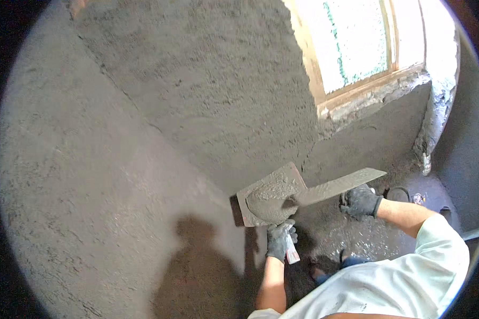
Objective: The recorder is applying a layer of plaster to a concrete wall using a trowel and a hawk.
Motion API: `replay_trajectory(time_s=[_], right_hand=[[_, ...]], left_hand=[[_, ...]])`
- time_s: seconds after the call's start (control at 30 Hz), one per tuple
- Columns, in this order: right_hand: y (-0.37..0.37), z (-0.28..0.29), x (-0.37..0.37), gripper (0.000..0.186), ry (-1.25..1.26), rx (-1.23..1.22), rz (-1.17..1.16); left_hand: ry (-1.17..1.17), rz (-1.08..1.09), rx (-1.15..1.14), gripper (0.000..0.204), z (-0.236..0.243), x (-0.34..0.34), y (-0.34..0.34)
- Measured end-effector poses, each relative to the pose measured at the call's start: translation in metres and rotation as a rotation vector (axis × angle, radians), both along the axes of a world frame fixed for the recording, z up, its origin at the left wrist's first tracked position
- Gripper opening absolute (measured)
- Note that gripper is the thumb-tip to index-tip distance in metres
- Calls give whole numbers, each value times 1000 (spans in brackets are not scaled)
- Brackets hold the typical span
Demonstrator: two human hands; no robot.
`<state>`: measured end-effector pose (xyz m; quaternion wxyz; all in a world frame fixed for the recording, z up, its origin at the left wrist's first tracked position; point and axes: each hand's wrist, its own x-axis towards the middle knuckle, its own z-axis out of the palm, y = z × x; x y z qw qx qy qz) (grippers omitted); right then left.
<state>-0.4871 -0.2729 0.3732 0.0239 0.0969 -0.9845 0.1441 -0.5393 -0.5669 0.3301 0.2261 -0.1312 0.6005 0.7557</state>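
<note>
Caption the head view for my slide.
Gloved left hand holds a mortar-laden hawk; right hand scoops with a trowel.

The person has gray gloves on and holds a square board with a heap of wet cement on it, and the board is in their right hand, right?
Not quite. The head view shows the left hand holding the square board from below by its handle. The right hand holds the long flat trowel, its tip in the cement heap. The gray gloves and the wet cement are right.
</note>
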Motion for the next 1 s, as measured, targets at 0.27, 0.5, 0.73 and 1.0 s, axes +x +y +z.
replay_trajectory(time_s=[0.27, 0.5, 0.73, 1.0], right_hand=[[4, 6, -93, 34, 734, 109, 427], [-26, 44, -157, 30, 768, -101, 453], [-122, 138, -179, 34, 734, 31, 363], [-220, 219, -241, 34, 284, -134, 91]], left_hand=[[179, -176, 102, 18, 91, 6, -10], [233, -72, -27, 18, 104, -16, -26], [244, 0, -27, 17, 79, -49, -62], [245, -4, 73, 16, 73, -87, -73]])
